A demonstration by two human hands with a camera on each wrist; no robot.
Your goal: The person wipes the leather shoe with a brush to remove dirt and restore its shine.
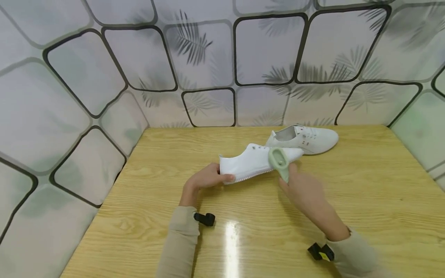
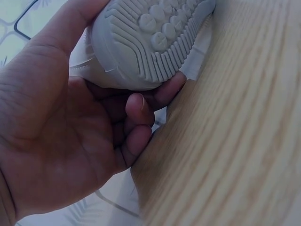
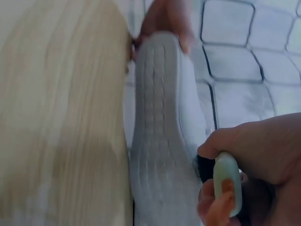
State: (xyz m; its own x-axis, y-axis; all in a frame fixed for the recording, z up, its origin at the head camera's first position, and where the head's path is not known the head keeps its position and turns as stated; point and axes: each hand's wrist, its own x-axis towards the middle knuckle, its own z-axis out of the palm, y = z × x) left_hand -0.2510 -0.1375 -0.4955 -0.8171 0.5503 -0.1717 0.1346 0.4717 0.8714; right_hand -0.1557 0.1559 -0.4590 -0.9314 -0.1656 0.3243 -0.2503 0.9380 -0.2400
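A white lace-up shoe (image 1: 243, 165) is tipped on its side, its ridged sole (image 2: 141, 44) facing the wrist cameras. My left hand (image 1: 207, 177) grips the shoe by the heel, thumb on one side and fingers curled under the other. In my right hand (image 1: 307, 193) is the handle of a pale green brush (image 1: 279, 159), its head against the shoe's side near the toe. Dark bristles (image 3: 205, 168) show between brush and shoe in the right wrist view. An orange strip (image 3: 221, 207) hangs at the handle's end.
Behind the held shoe, a second white shoe (image 1: 321, 141) stands on the wooden table (image 1: 139, 216), toe pointing right. Patterned cloth walls (image 1: 208, 104) rise at the table's back and sides. Both wrists wear small black devices (image 1: 205, 219).
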